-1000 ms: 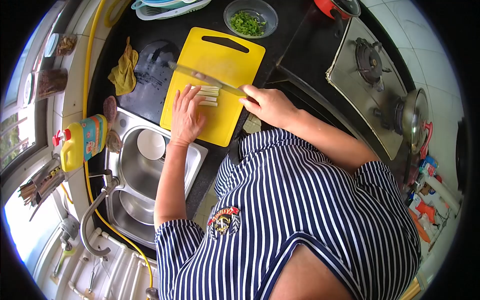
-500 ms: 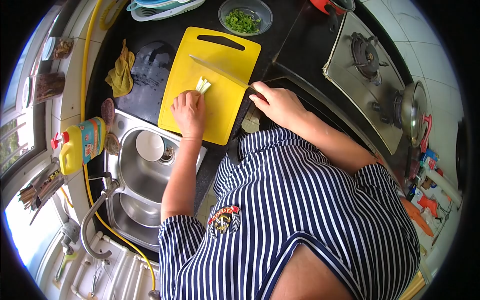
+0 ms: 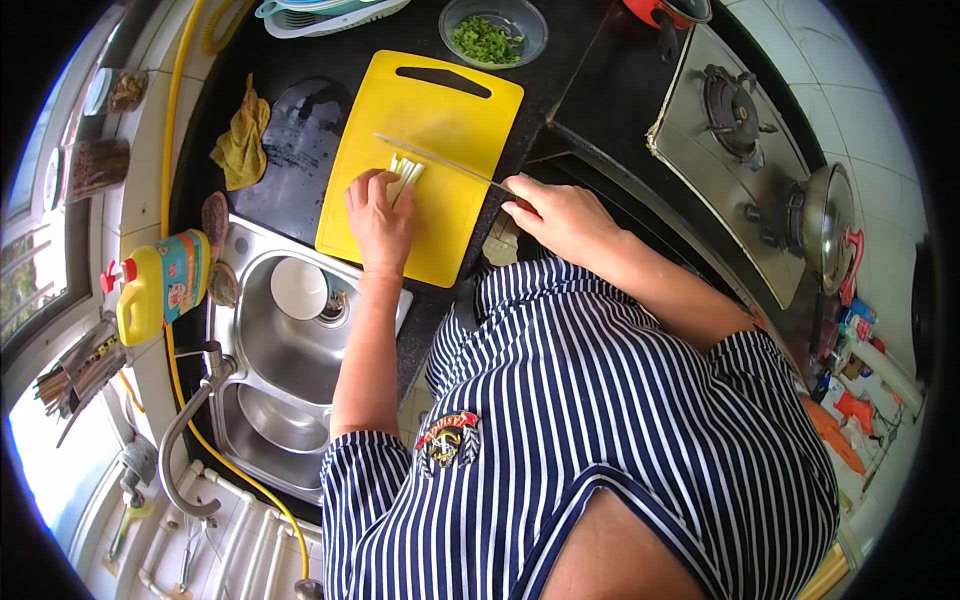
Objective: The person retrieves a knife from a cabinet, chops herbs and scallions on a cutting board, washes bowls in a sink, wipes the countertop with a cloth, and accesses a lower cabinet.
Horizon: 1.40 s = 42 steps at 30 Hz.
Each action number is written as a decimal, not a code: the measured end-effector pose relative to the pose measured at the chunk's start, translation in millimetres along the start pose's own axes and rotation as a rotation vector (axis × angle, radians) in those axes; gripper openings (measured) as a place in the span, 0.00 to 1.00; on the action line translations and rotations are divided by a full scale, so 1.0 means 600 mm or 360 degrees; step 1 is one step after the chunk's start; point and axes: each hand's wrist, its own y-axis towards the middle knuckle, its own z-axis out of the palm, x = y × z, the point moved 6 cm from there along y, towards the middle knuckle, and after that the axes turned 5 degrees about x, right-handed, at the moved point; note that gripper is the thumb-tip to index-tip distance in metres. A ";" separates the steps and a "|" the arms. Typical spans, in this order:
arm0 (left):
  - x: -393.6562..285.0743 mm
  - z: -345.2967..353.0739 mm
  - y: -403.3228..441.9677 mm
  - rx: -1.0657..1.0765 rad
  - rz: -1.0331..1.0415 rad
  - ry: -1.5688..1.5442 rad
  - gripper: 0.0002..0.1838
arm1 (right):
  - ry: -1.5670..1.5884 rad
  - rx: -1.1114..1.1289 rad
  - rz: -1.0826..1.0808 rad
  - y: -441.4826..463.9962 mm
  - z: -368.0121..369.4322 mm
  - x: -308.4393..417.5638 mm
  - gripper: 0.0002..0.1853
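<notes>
On the yellow cutting board [image 3: 437,235] lies a small bunch of pale green-white stalks [image 3: 407,170] that look like scallion. My left hand [image 3: 380,218] is closed over the near part of the bunch, its fingers curled and the cut ends poking out beyond them. A kitchen knife [image 3: 440,160] is gripped in my right hand [image 3: 558,213] at the board's right edge. Its blade reaches left across the board, just past the stalk ends, and shows as a thin line from above. Whether the blade touches the stalks I cannot tell.
A bowl [image 3: 535,50] of chopped greens stands beyond the board. To the left are a yellow cloth [image 3: 243,140], a steel sink [image 3: 290,355] with a white bowl [image 3: 299,289], and a yellow jug [image 3: 165,285]. A gas stove [image 3: 730,170] is at the right.
The knife blade has turned from showing its flat side to nearly edge-on and shifted slightly towards the stalks. My left fingers have curled and lifted a little around the bunch.
</notes>
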 end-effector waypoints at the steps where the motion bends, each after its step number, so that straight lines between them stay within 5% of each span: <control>1: 0.001 0.003 0.006 0.0043 0.0076 -0.0126 0.11 | -0.0001 0.0002 0.0005 -0.003 -0.003 0.003 0.15; 9: 0.012 0.022 0.029 0.0293 0.0005 -0.0275 0.07 | -0.0178 0.0218 -0.0005 -0.003 -0.007 0.028 0.13; 21: -0.002 0.009 0.014 0.0097 0.0012 -0.0259 0.07 | -0.0120 0.0026 -0.0166 0.041 0.029 0.015 0.15; 29: 0.007 0.018 0.013 0.0232 0.0020 -0.0188 0.08 | -0.0184 0.0348 -0.0021 0.009 -0.003 0.039 0.16; 42: -0.004 0.000 0.002 0.0080 0.0061 -0.0100 0.08 | -0.0138 0.0227 -0.0146 0.014 -0.015 0.057 0.14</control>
